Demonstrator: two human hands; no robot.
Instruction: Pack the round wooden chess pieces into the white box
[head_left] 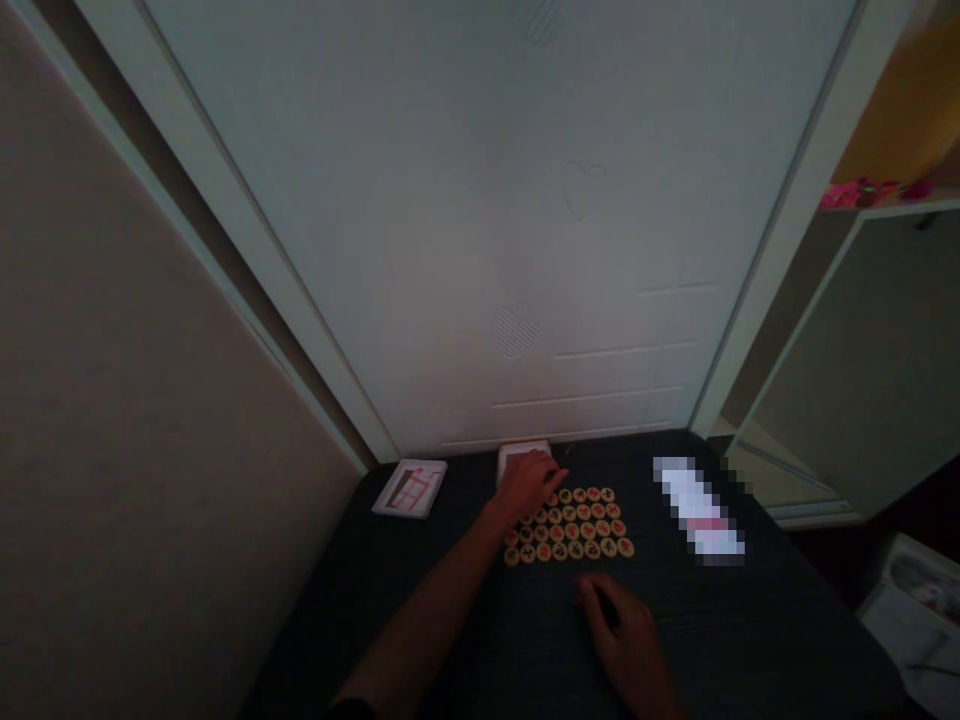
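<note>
Several round wooden pieces [572,532] with red or black characters lie in rows on the dark table [720,640]. My left hand [529,482] is over the back left part of the rows, fingers bent and close to a piece; what its fingertips touch is hard to make out. Behind that hand, partly covered by it, stands a white box [523,449]. Nearer to me, just in front of the rows, my right hand [619,625] rests with its fingers curled and the thumb near the index finger. Whether it holds anything cannot be seen.
At the back left of the table lies a white box with a pink pattern [411,489]. A blurred-out bright object [697,508] is on the right side. White panels [525,250] rise behind the table, and a light-coloured box [919,590] stands lower right.
</note>
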